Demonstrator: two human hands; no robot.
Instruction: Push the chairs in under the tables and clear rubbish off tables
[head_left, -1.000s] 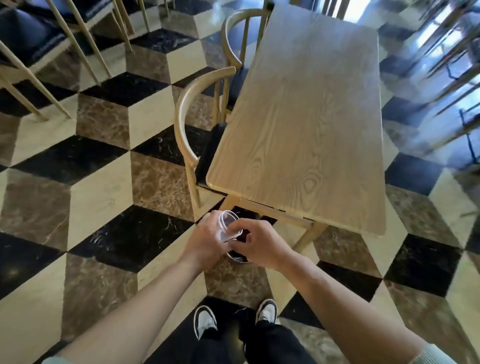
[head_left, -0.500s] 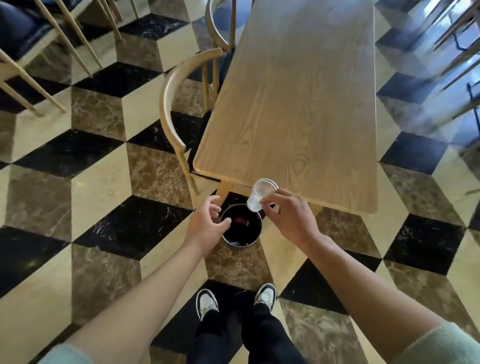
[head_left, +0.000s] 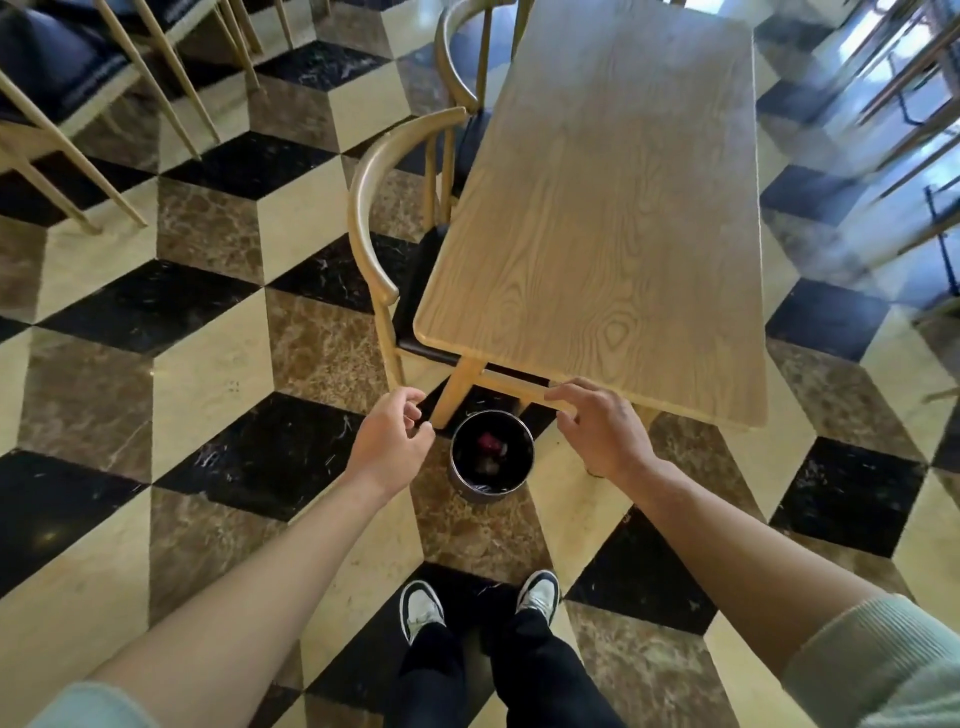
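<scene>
Clear plastic cup's gone from my right hand (head_left: 597, 434) now, presumably into the round black bin (head_left: 491, 456); left hand (head_left: 390, 441) loosely curled, both empty, pale wooden table (head_left: 613, 208) bare.

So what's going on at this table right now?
A person stands at the near end of a wooden table, over a small round bin on the floor beside the table leg. Both hands are empty: the left hand hangs loosely curled to the left of the bin, the right hand open to its right. The bin holds some rubbish. The tabletop is bare, and two chairs sit tucked along its left side.
</scene>
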